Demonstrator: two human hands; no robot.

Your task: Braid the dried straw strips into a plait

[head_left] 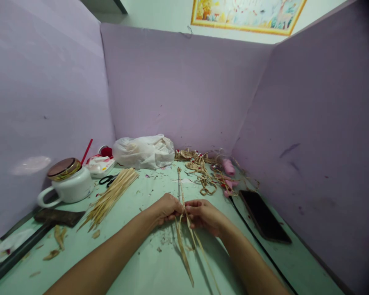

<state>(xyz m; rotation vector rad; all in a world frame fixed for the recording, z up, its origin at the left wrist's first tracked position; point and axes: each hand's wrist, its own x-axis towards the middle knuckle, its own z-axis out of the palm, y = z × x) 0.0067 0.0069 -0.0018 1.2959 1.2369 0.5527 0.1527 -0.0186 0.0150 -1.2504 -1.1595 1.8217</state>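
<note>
Taking the two hands as the middle of a clock face, with 12 at the far side, the thin braid of pale straw-coloured strands [180,187] runs out from them to 12 o'clock, its knotted tip lying toward the far side of the pale green bench [132,270]. The left hand [169,209] and the right hand [203,215] meet at its near end, both closed in a narrow pinch on the strands; exactly how the fingertips cross the fibres is hidden. Loose flat ends [183,254] hang out of the grip toward 5 and 6 o'clock.

Between 9 and 10 o'clock a fanned bundle of dry yellowish strips [113,196] lies over part of the black-handled scissors [107,179]. Farther out that way stands a white mug with a bronze-coloured lid on top [75,186], and at 9 the dark, long-handled hammer-like tool [58,217]. A crumpled white plastic bag [144,151] sits at 11.

At 1 o'clock are tangled tan braided pieces with red and white bits [201,166]. Between 1 and 2 lies a pink spool [228,167], with a pink tool on a black cord [230,185] at 2. The black phone [264,215] lies flat at 3.
</note>
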